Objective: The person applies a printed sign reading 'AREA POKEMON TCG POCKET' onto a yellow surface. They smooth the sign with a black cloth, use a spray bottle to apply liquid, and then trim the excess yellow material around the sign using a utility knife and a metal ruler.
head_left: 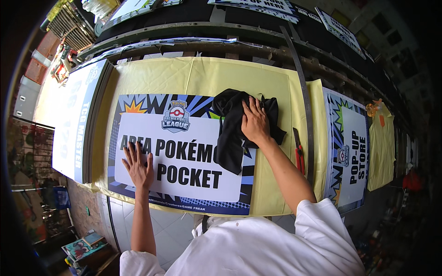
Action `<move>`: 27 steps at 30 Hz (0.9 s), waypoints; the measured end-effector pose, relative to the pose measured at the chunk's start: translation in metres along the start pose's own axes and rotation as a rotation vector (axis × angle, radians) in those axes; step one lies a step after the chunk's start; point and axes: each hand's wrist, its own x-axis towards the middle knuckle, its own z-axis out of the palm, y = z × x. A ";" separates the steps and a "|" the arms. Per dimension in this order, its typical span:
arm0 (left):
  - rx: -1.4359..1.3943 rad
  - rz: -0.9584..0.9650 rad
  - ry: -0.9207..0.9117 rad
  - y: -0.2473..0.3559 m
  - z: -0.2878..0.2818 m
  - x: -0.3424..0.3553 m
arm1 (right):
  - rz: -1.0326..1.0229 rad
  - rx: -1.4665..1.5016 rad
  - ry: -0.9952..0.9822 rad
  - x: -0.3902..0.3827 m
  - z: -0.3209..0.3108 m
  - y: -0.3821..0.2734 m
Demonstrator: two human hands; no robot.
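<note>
A printed sign board (184, 193) with a white panel, black lettering and a blue patterned border lies face up in front of me. Flat on its left part rests my left hand (139, 169), fingers spread and holding nothing. My right hand (255, 122) presses down on a crumpled black cloth (230, 147), its fingers stretched out over the fabric. The cloth covers the sign's upper right corner and some of its lettering, and spills past its edge. Pale yellow sheeting (193, 76) lies under the sign.
A red-handled cutter knife (299, 154) lies right of my right forearm, beside a long dark metal bar (307, 124). Stacked sign boards (76, 124) stand at the left; another sign (352, 124) lies at the right. More signs (340, 30) lie beyond the metal rails (202, 31).
</note>
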 end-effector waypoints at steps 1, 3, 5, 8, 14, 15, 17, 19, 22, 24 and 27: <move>0.005 0.006 -0.011 0.002 0.002 0.000 | 0.003 -0.024 0.018 -0.011 -0.002 -0.002; 0.027 -0.009 -0.014 -0.004 0.002 -0.002 | -0.027 0.004 0.004 -0.029 0.000 -0.018; 0.036 -0.023 -0.002 -0.005 0.002 -0.001 | -0.095 -0.014 -0.057 -0.059 -0.011 -0.048; 0.023 -0.018 0.004 -0.006 0.005 -0.004 | -0.245 0.096 -0.253 -0.103 -0.015 -0.109; -0.062 0.003 0.042 -0.012 0.003 -0.002 | -0.584 0.284 -0.233 -0.078 0.036 -0.208; -0.165 -0.007 0.069 -0.017 0.006 -0.003 | -0.567 0.247 -0.251 -0.049 0.038 -0.214; -0.363 -0.021 0.121 -0.019 0.001 -0.005 | -0.508 0.174 -0.227 0.010 0.050 -0.213; -0.538 0.004 0.172 -0.018 0.000 -0.006 | -0.470 0.120 -0.153 0.062 0.071 -0.205; -0.728 0.026 0.309 -0.023 0.001 -0.010 | -0.591 0.093 -0.189 0.082 0.091 -0.248; -0.817 0.023 0.425 -0.028 0.007 -0.017 | -0.860 0.177 -0.292 0.066 0.102 -0.294; -0.781 0.024 0.436 -0.027 0.002 -0.022 | -0.952 0.144 -0.335 0.111 0.118 -0.335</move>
